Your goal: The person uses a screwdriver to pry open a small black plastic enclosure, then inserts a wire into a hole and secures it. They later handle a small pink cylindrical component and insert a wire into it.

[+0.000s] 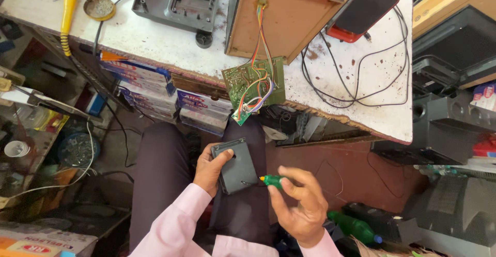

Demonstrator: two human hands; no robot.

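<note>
A: Cluttered repair shop. White stained tabletop (pixel 155 34) at top of view, carrying a wooden speaker box (pixel 279 19) with coloured wires down to a green circuit board (pixel 253 84) that hangs off the edge. Also a yellow soldering iron (pixel 67 9) and a loop of black cable (pixel 361 76)

B: Where's the work?

A: Below the tabletop, over the person's lap. Left hand (pixel 209 169) is closed around a small dark grey plastic case (pixel 235 166), thumb across the upper face, fingers behind

B: Right hand?

A: Right hand (pixel 299 205) pinches a green-handled screwdriver (pixel 271 180) between thumb and fingers. Shaft is mostly hidden, only the handle end with a yellow dot shows clearly

B: Geometry between them?

A: Case sits just left of the right hand. Its long axis runs up-down in view, slightly tilted. Screwdriver lies roughly horizontal, tip end pointing left at the case's lower right edge, looks to be touching or nearly so; can't tell exactly. Right hand is the nearer one to the tool end, left only steadies the case

B: Anything else close?

A: A green bottle (pixel 356 227) on the floor right of the right hand, well apart from the case
</note>
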